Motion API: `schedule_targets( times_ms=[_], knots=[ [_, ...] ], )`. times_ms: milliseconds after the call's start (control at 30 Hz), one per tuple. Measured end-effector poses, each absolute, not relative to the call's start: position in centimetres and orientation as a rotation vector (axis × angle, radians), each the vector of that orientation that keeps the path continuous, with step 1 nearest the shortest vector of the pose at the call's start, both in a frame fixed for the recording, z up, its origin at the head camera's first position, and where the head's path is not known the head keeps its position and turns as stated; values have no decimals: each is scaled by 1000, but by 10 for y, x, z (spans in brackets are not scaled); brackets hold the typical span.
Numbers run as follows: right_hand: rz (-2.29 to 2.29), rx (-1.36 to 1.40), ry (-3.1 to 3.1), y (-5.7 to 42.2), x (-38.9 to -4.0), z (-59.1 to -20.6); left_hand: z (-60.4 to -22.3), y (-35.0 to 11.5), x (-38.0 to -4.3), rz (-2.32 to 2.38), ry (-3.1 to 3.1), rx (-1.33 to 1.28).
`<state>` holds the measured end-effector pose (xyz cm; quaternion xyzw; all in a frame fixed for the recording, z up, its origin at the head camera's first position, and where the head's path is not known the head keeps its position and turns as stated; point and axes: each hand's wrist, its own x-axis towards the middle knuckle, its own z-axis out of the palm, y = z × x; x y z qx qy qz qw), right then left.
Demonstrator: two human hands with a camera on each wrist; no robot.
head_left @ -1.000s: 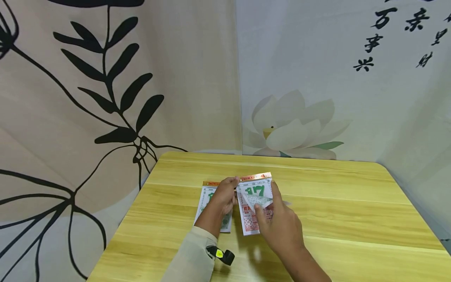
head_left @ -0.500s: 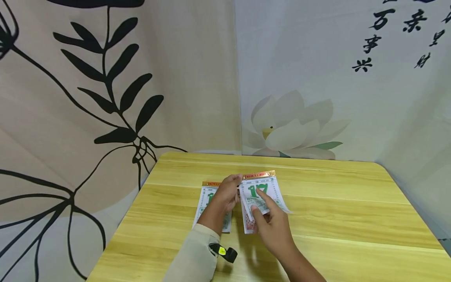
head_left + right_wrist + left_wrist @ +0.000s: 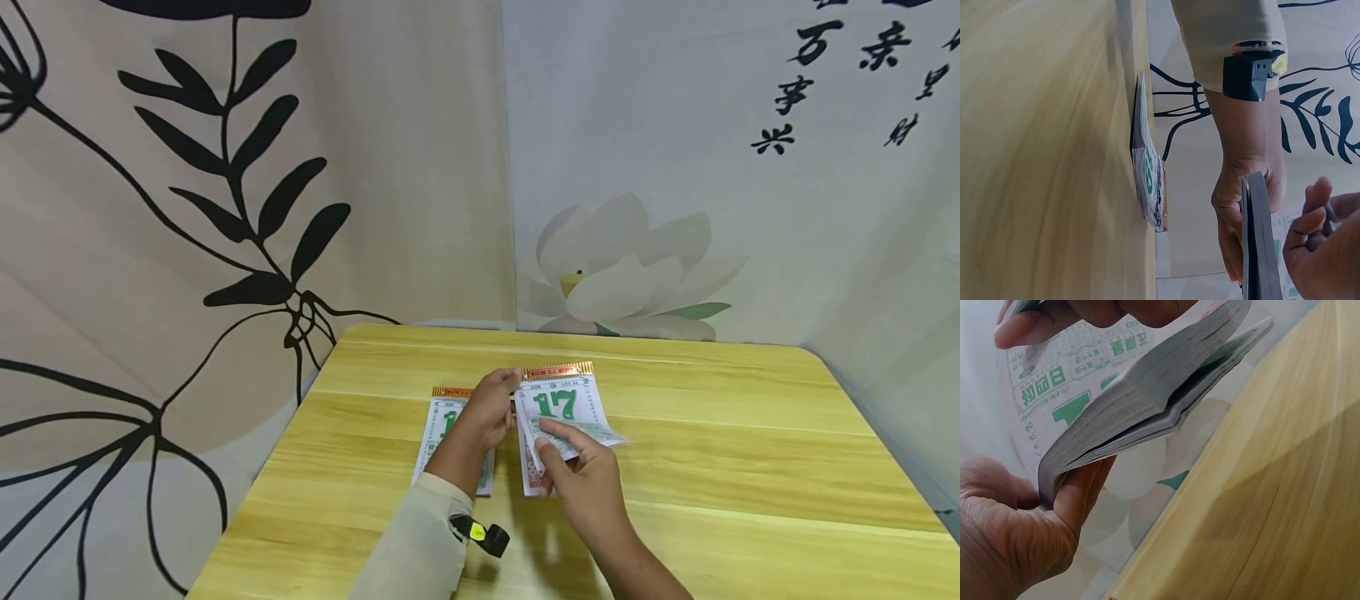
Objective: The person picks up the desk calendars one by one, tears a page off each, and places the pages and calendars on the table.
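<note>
My left hand [image 3: 491, 412] grips a tear-off calendar [image 3: 557, 390] by its left edge near the top, holding it up over the table. Its top page shows a green 17 under a red and gold band. In the left wrist view, the calendar's thick stack of pages [image 3: 1141, 394] is bent and parted, with the left thumb [image 3: 1019, 490] on its printed side. My right hand [image 3: 592, 492] pinches the lower part of the top page between thumb and index finger. That page curls up, and red print shows below it.
A second tear-off calendar [image 3: 435, 429] lies flat on the wooden table [image 3: 712, 467], partly hidden behind the left forearm. A wrist camera [image 3: 483, 535] is strapped over the left sleeve. Printed cloth [image 3: 420, 167] hangs behind the table's far edge.
The top page, folded up at first with its back showing, came down flatter, then curled again at its lower part. The left hand and calendar shifted slightly right.
</note>
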<state>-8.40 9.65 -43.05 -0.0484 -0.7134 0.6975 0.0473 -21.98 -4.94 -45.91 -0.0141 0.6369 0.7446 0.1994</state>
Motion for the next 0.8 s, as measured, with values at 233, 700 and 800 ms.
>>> schedule_targets(
  times_ms=[233, 700, 800],
  knots=[
    [2165, -165, -2136, 95, -84, -431, -458, -50, -219, 2082, 1787, -35],
    [2133, -240, -2149, 91, -82, -432, -460, -53, -220, 2078, 1794, -27],
    [2136, -250, -2130, 90, -82, -432, -461, -54, -220, 2071, 1799, -24]
  ],
)
